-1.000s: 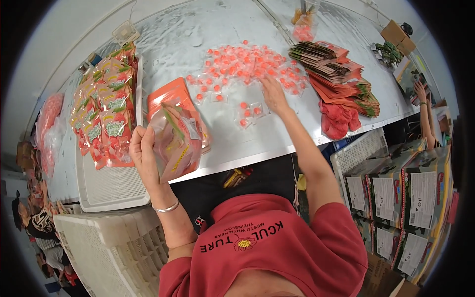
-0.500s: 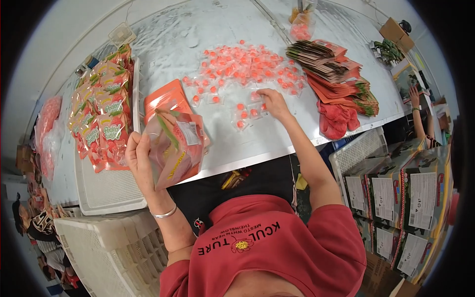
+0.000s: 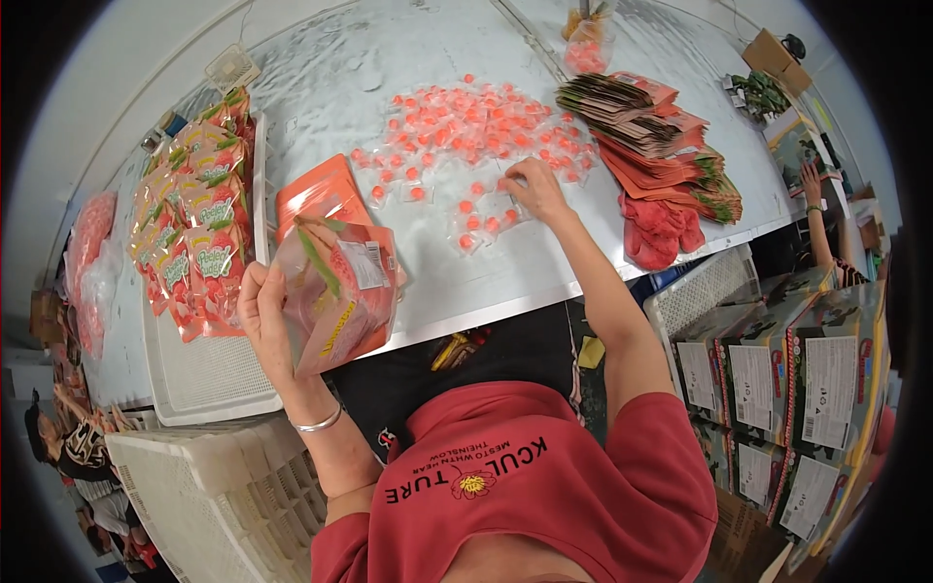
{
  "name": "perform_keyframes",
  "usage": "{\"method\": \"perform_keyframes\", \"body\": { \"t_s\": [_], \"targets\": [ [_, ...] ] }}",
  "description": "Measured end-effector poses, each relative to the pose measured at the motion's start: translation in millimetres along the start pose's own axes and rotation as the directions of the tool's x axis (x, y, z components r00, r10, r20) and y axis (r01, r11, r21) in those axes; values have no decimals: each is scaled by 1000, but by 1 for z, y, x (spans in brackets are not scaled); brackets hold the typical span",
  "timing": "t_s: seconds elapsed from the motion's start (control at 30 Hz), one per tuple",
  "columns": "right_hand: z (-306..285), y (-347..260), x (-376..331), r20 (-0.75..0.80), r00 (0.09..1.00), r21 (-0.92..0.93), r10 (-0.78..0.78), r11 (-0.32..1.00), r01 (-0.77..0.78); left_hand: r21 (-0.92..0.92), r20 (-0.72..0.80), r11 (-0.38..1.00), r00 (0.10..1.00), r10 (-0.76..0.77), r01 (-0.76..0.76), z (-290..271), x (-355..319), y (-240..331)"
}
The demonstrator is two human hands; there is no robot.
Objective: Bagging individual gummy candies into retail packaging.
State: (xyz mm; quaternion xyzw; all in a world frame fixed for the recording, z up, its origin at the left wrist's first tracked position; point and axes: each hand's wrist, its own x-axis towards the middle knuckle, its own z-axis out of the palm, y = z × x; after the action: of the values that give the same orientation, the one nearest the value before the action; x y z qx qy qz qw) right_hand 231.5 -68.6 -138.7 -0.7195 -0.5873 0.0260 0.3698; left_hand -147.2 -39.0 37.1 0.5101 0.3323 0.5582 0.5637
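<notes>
My left hand grips the side of a pink-red pouch with a green part and a white label; it is tilted over the table's near edge. Behind it lies a stack of flat orange-red pouches. My right hand is low over the table, thumb and fingers pinched together at a small clear-wrapped red candy, partly covered by the fingertips. Several more wrapped candies lie just left of that hand, and a wide heap of them spreads beyond it.
Filled pouches stand in a white tray on the left. To the right are a fanned pile of flat pouches and a red cloth. Stacked white crates and boxes flank me. Another person's hand shows far right.
My right hand has shifted slightly, toward the heap, its fingers more curled. The pouch in my left hand has moved a little left and turned slightly.
</notes>
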Motion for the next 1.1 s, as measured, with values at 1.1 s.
{"method": "perform_keyframes", "body": {
  "t_s": [1.1],
  "targets": [
    [-69, -190, 57, -159, 985, 647, -59, 748, 149, 248, 167, 966, 980, -112, 68, 120, 46, -91]
  ]
}}
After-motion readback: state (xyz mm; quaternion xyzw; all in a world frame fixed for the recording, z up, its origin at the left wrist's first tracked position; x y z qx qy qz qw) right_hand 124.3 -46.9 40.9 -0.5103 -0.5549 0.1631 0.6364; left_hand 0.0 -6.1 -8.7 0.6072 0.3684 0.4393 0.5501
